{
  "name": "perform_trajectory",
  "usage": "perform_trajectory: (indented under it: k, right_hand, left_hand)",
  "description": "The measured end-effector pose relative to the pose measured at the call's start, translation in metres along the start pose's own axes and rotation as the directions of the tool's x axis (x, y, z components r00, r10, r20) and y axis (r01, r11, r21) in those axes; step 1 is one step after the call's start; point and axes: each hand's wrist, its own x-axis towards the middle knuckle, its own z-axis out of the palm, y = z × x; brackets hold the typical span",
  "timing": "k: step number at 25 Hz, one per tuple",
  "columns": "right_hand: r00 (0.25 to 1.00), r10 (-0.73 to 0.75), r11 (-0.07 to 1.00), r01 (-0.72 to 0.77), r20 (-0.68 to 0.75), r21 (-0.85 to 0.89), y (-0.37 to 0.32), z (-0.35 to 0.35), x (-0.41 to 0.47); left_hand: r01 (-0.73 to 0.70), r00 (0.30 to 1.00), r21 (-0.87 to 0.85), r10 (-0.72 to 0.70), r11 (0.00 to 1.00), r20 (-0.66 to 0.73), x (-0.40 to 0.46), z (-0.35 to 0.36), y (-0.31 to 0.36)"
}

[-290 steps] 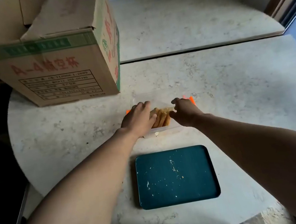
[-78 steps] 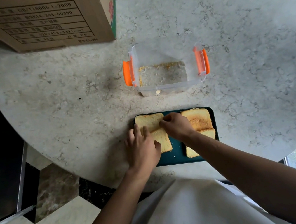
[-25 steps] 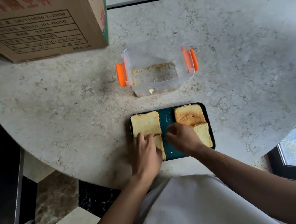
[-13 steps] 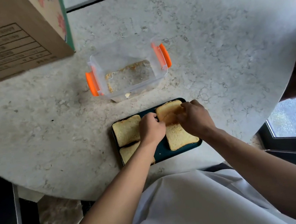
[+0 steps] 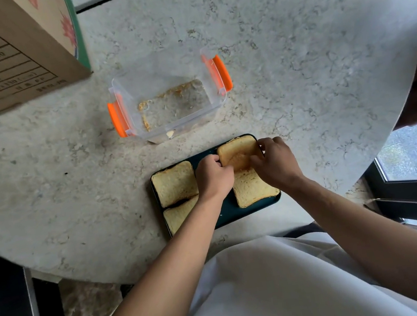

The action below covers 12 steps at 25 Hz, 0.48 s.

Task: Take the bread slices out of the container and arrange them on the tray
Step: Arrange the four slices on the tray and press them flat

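Hands, left [image 5: 213, 176] & right [image 5: 275, 163], pinch far-right bread slice [image 5: 236, 150] on tray [image 5: 248, 210]; container [image 5: 165, 101] empty. Next: nudge slice straight, let go.

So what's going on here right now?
A person is arranging bread slices on the dark green tray at the near edge of the marble table. Both hands, left hand and right hand, are on the far right slice, apparently nudging it into place. Four slices show on the tray. The clear container with orange latches holds only crumbs. A cardboard box stands beyond.
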Motion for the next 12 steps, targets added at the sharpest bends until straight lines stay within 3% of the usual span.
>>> perform_trajectory:
  k: [7,12]
  right_hand:
    - [1.0,-0.016,1.0,0.016,-0.007,0.01,0.008,-0.006,-0.011]
    - [0.999,0.013,1.0,-0.014,0.052,0.003,0.02,-0.005,-0.028]
  left_hand:
    - [0.065,0.998,-0.003,-0.065,0.998,0.021,-0.01,-0.001,-0.021]
    - [0.181,0.977,-0.155,-0.16,0.971,0.14,-0.038,0.013,-0.041]
